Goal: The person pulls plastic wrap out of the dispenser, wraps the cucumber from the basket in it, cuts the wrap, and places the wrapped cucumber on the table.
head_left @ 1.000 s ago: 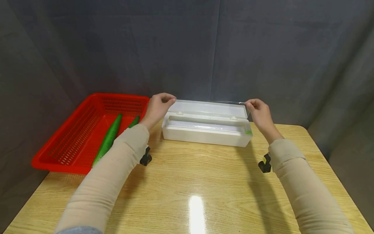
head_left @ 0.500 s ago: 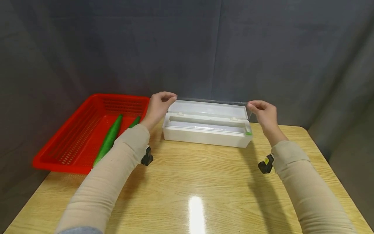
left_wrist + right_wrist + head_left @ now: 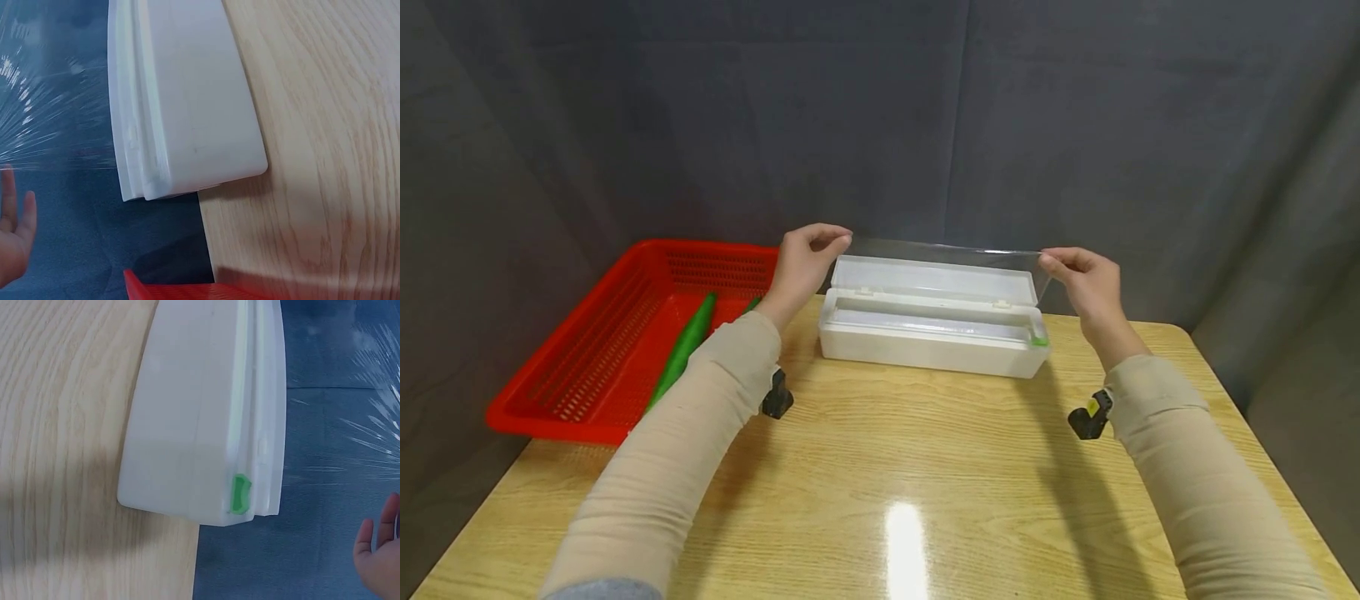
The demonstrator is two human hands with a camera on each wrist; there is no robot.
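A sheet of clear plastic wrap is stretched between both hands above a long white wrap dispenser box, whose lid is tipped back. My left hand pinches the wrap's left corner between thumb and fingertips, beyond the box's left end. At the other corner my right hand pinches it the same way. Fine creases fan out from the left fingertips across the wrap in the left wrist view. A green slider sits at the box's right end.
To the left stands a red plastic basket with green cucumbers in it, partly hidden by the left forearm. The box rests near the back edge of the wooden table. A dark grey curtain hangs behind.
Both hands have risen slightly, the right one also shifting outward to the right. The wrap between them now shows as a wider, tauter sheet above the lid. Box and basket stay put.
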